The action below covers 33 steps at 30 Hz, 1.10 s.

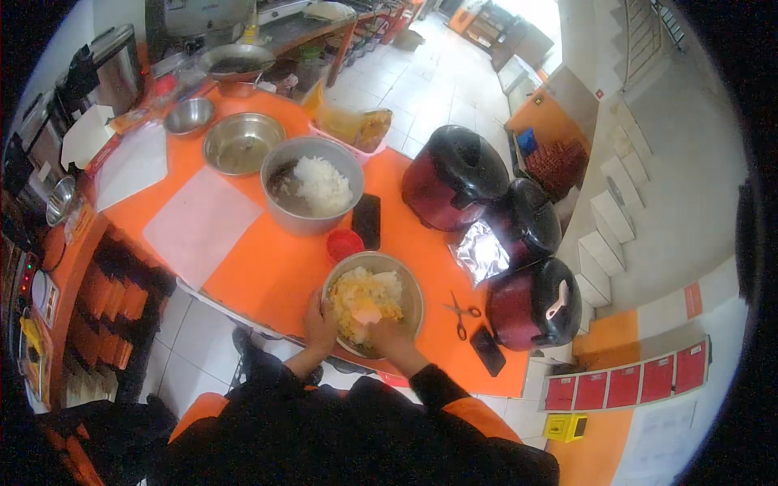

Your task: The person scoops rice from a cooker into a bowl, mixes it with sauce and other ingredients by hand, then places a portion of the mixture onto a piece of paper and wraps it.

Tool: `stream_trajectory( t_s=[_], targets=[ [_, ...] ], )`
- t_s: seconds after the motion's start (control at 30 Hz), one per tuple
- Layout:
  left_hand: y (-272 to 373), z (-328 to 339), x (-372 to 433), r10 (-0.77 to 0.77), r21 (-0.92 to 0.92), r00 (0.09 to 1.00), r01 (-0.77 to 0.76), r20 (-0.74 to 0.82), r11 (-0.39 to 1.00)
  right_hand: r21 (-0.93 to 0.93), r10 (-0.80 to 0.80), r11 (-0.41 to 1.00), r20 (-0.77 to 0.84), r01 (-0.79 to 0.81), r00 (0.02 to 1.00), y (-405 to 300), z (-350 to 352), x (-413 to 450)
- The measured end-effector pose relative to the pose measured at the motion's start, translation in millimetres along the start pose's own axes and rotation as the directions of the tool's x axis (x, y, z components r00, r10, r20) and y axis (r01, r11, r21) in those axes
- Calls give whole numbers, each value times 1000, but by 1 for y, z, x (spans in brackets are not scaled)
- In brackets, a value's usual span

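Note:
A metal mixing bowl stands at the near edge of the orange table, with white and yellow-orange rice inside. My left hand grips the bowl's left side. In my right hand is a pale rice paddle, its blade down in the rice; the fingers hide its handle. Just beyond the bowl sit a small red cup and a large metal pot with white rice heaped toward its right side.
Scissors and a dark phone lie right of the bowl. Three dark red rice cookers line the right side, near aluminium foil. A steel basin, a pink sheet and a pink basket occupy the far side.

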<state>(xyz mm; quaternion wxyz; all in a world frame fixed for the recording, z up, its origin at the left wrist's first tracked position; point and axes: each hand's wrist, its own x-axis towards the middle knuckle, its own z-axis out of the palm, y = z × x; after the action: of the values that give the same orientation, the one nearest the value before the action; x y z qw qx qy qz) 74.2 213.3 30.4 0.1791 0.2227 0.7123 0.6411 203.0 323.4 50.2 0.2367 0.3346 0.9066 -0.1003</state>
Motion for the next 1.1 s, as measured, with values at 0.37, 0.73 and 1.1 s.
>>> stream_trajectory(
  t_s=[0.37,0.73,1.1],
  targets=[
    [4,-7,9,17,-6,997,-17,73,1000,-199,-233,956,-63,216,971,-9,-30,-43],
    [-31,-25,66,-43,121,908,-9,417,993,-205,94,973,-85,-109,992,10,-83,-52],
    [-54,-8,168,84,474,730,-523,679,709,-241,280,929,-45,-282,959,43,-55,-22]
  ],
)
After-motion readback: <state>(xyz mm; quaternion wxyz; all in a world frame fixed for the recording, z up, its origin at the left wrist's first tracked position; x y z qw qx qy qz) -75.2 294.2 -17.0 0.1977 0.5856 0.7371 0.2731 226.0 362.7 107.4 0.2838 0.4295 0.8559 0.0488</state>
